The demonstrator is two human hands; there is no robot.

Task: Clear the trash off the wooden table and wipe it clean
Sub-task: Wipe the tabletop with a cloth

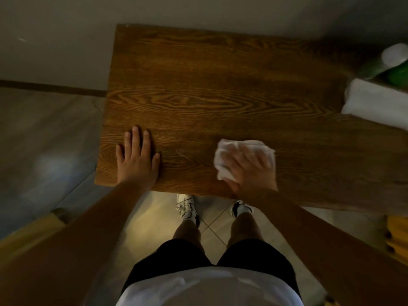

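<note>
- On the near edge of the wooden surface (pixel 198 89), toward its right half, a crumpled white cloth (pixel 227 151) lies flat under the right hand (pixel 249 166).
- The right grip presses down on the cloth with fingers spread over it; the picture is blurred there, so whether the fingertips curl into the fabric is hard to tell.
- The left hand (pixel 136 157) rests flat and released on the wood near the left corner, holding nothing.
- The cloth looks soft, light and limp; it will likely bunch or slide out unless pressed from above through the palm.
- No trash shows on the wood; a white folded thing (pixel 375 102) and a green bottle (pixel 395 67) sit at the far right.
</note>
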